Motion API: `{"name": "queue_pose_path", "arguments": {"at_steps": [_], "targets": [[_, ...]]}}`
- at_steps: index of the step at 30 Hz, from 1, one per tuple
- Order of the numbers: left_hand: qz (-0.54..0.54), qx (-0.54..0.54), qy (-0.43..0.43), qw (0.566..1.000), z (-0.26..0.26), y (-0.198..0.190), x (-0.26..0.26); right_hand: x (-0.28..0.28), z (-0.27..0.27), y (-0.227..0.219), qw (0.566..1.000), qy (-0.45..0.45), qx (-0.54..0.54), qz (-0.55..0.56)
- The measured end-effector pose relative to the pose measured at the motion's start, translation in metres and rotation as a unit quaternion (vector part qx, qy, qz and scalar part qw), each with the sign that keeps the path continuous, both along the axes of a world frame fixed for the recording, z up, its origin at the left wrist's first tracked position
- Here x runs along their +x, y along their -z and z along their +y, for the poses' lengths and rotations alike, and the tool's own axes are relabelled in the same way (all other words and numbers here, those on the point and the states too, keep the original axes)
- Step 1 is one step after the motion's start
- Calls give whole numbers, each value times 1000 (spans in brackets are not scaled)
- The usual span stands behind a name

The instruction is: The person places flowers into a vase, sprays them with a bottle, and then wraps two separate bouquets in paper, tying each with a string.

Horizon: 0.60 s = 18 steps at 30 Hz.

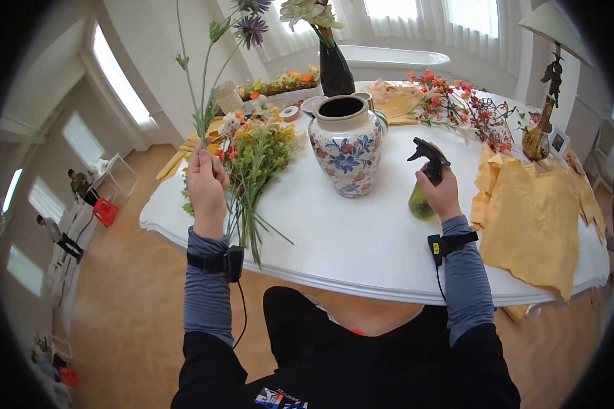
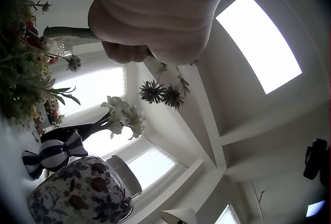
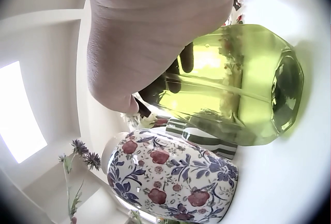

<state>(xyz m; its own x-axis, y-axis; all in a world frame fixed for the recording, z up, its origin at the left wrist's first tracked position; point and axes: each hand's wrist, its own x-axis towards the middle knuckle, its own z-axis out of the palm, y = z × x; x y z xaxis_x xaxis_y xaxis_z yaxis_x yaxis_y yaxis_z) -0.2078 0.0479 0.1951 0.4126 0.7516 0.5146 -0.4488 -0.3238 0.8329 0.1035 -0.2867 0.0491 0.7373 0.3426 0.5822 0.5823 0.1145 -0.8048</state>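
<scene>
Stems (image 1: 203,122) with purple blooms (image 1: 251,31) rise from the left hand (image 1: 208,183), whose fingers pinch them beside a yellow-and-green flower bunch (image 1: 260,162). The right hand (image 1: 441,192) grips a green spray bottle (image 1: 422,204); whether its base touches the white desk (image 1: 307,235), I cannot tell. Between the 2 hands, a floral vase (image 1: 348,155) stands upright.

Head view: spray bottle (image 1: 421,206) neck behind right fingers (image 1: 427,185); upper purple flower (image 1: 253,5) cropped by top edge; striped object (image 2: 54,154) mostly behind floral vase (image 1: 348,153); framed picture (image 1: 559,142) too small to make out.
</scene>
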Motion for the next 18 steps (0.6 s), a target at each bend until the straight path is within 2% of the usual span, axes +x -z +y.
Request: {"name": "queue_pose_path", "arguments": {"at_steps": [2,3,5,10,13,18], "targets": [[-50,-1,89,995,-1,-3,3,9,-4,5,1000,0,-8,17],[-51,-1,90,995,-2,-5,5,13,-6,8,999,-3,-17,36],[-75,32,168,982,-7,-14,14,8,-9,0,999,-16,-9,33],[-69,61,177,980,-26,-39,51,10,-14,-2,997,-58,23,41],[-13,118,137,984,-36,-58,78,18,-22,-4,988,-115,-59,80],[2,169,106,980,-52,-85,122,8,-27,-15,978,-159,-22,131]]}}
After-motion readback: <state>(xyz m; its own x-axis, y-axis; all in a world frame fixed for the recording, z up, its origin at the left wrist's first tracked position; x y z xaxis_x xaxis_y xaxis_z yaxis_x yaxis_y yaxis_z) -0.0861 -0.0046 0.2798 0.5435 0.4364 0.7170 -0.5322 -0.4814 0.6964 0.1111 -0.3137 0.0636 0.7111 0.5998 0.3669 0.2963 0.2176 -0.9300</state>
